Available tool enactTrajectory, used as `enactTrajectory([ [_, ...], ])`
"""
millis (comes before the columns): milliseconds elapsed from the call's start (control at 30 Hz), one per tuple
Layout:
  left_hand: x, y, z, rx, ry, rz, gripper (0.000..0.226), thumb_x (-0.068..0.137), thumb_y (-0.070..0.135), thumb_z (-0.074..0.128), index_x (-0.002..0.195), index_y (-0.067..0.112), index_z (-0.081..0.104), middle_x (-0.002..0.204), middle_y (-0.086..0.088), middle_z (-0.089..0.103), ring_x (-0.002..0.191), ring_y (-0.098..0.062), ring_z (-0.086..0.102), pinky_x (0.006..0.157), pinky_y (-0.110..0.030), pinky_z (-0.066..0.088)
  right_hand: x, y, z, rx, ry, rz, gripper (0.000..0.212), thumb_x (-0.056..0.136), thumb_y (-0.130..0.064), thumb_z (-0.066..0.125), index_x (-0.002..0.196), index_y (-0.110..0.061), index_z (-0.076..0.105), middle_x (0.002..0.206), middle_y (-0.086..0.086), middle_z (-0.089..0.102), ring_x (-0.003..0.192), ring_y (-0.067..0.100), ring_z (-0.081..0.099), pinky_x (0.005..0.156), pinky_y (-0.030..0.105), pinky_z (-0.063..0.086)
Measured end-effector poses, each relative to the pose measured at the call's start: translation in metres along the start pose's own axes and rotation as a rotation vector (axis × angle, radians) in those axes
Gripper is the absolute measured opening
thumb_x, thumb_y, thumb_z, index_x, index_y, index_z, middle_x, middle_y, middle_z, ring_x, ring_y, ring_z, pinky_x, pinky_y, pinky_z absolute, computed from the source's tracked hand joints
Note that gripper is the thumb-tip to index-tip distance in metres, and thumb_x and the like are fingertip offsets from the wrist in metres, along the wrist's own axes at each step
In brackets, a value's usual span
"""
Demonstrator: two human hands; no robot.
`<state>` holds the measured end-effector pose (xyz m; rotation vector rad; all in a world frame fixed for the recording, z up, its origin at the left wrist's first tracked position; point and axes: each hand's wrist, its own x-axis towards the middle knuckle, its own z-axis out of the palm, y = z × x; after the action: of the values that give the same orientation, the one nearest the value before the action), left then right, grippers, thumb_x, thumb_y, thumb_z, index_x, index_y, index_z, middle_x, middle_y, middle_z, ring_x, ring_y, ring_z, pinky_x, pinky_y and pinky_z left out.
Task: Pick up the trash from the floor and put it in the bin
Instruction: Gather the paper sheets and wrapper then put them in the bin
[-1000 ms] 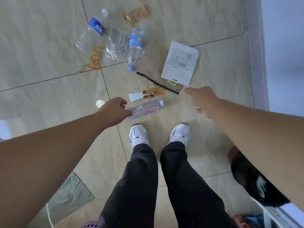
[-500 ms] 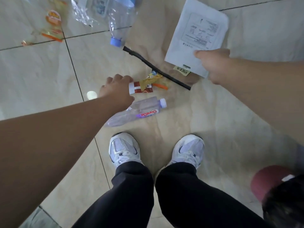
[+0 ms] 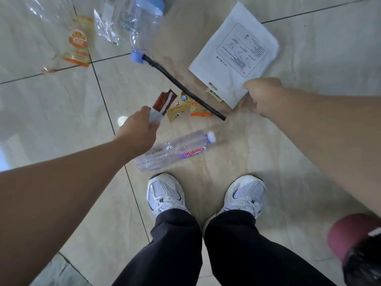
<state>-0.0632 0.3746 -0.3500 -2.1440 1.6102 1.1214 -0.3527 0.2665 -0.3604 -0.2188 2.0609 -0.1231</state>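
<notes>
Trash lies scattered on the tiled floor in front of my shoes. My left hand grips a brown-and-white wrapper and holds it lifted off the floor. My right hand pinches the near corner of a flat white pouch. A black stick lies diagonally between the hands, over small yellow and orange wrappers. A clear empty bottle lies on its side just below my left hand. The bin, dark red with a black liner, sits at the lower right edge.
Farther off lie a second clear bottle with a blue cap, a crumpled clear plastic bag, an orange snack wrapper and a small white cap. My two white shoes stand close to the near bottle.
My left hand closed on the brown-and-white wrapper and raised it from the floor. My right hand slid to the corner of the white pouch. The camera dropped closer to the floor.
</notes>
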Motion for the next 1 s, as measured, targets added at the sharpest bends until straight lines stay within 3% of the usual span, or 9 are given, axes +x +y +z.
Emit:
enactTrajectory([
  [133, -0.012, 0.016, -0.015, -0.22, 0.176, -0.049, 0.017, 0.094, 0.041, 0.045, 0.102, 0.026, 0.039, 0.078, 0.012, 0.048, 0.065, -0.012, 0.051, 0.049, -0.028, 0.029, -0.007, -0.003, 0.0, 0.067, -0.031, 0.0, 0.057, 0.072, -0.041, 0.083, 0.121, -0.018, 0.064, 0.117, 0.001, 0.071, 0.099, 0.022, 0.071, 0.088, 0.042, 0.061],
  [267, 0.008, 0.054, -0.009, -0.382, 0.106, -0.015, 0.021, 0.096, 0.045, 0.047, 0.105, 0.026, 0.05, 0.084, 0.006, 0.061, 0.071, -0.018, 0.059, 0.054, -0.03, 0.04, 0.003, -0.018, 0.012, 0.064, 0.14, 0.004, 0.094, 0.062, -0.053, 0.087, 0.132, -0.014, 0.039, 0.13, 0.004, 0.052, 0.106, 0.024, 0.053, 0.09, 0.04, 0.053],
  [433, 0.05, 0.083, 0.012, -0.179, 0.079, -0.12, 0.041, 0.099, 0.045, 0.046, 0.112, 0.011, 0.065, 0.126, -0.014, 0.052, 0.11, -0.035, 0.052, 0.097, -0.04, 0.045, 0.018, -0.016, 0.026, -0.095, 0.212, -0.057, 0.101, 0.064, -0.046, 0.087, 0.139, -0.012, 0.029, 0.141, 0.009, 0.045, 0.123, 0.031, 0.05, 0.101, 0.04, 0.048],
  [567, 0.068, 0.099, 0.021, -0.557, 0.088, -0.325, 0.034, 0.089, 0.042, 0.069, 0.089, 0.009, 0.071, 0.085, -0.004, 0.069, 0.082, -0.029, 0.068, 0.057, -0.025, 0.054, 0.019, -0.007, 0.037, -0.086, 0.196, -0.049, 0.102, 0.065, -0.035, 0.091, 0.141, -0.006, 0.03, 0.142, 0.011, 0.048, 0.124, 0.033, 0.054, 0.089, 0.039, 0.05],
  [600, 0.068, 0.104, 0.022, -0.664, 0.075, -0.375, 0.034, 0.084, 0.042, 0.075, 0.091, 0.009, 0.072, 0.08, -0.001, 0.069, 0.077, -0.026, 0.069, 0.052, -0.022, 0.053, 0.018, -0.007, 0.039, -0.065, 0.178, -0.031, 0.101, 0.065, -0.031, 0.092, 0.14, -0.005, 0.03, 0.141, 0.012, 0.05, 0.122, 0.033, 0.056, 0.087, 0.038, 0.05],
  [700, 0.067, 0.115, 0.021, -0.919, 0.033, -0.53, 0.049, 0.07, 0.044, 0.088, 0.102, 0.011, 0.068, 0.091, -0.003, 0.072, 0.08, -0.024, 0.071, 0.07, -0.033, 0.061, 0.012, -0.002, 0.044, 0.01, 0.085, 0.015, 0.096, 0.067, -0.016, 0.091, 0.138, -0.006, 0.028, 0.138, 0.012, 0.054, 0.117, 0.029, 0.059, 0.087, 0.031, 0.047],
  [800, 0.066, 0.119, 0.023, -1.048, 0.003, -0.611, 0.042, 0.066, 0.038, 0.092, 0.087, 0.018, 0.061, 0.085, -0.001, 0.071, 0.074, -0.019, 0.071, 0.059, -0.029, 0.058, 0.005, 0.021, 0.05, 0.04, 0.008, 0.003, 0.09, 0.06, -0.013, 0.09, 0.136, -0.006, 0.042, 0.132, 0.012, 0.062, 0.113, 0.029, 0.065, 0.095, 0.032, 0.053],
  [900, 0.066, 0.114, 0.024, -1.02, -0.03, -0.594, 0.034, 0.071, 0.032, 0.09, 0.084, 0.022, 0.06, 0.086, 0.001, 0.073, 0.071, -0.018, 0.072, 0.057, -0.029, 0.057, 0.003, 0.038, 0.056, 0.01, 0.046, -0.073, 0.059, 0.06, -0.019, 0.074, 0.118, -0.019, 0.062, 0.119, 0.005, 0.069, 0.109, 0.029, 0.067, 0.092, 0.044, 0.059],
  [1000, 0.065, 0.108, 0.022, -0.969, -0.024, -0.536, 0.025, 0.077, 0.028, 0.086, 0.082, 0.024, 0.062, 0.084, 0.002, 0.073, 0.07, -0.016, 0.071, 0.057, -0.027, 0.056, 0.002, 0.049, 0.059, 0.117, 0.035, -0.145, 0.029, 0.067, -0.014, 0.064, 0.094, -0.025, 0.063, 0.101, 0.002, 0.071, 0.102, 0.028, 0.067, 0.083, 0.039, 0.059],
])
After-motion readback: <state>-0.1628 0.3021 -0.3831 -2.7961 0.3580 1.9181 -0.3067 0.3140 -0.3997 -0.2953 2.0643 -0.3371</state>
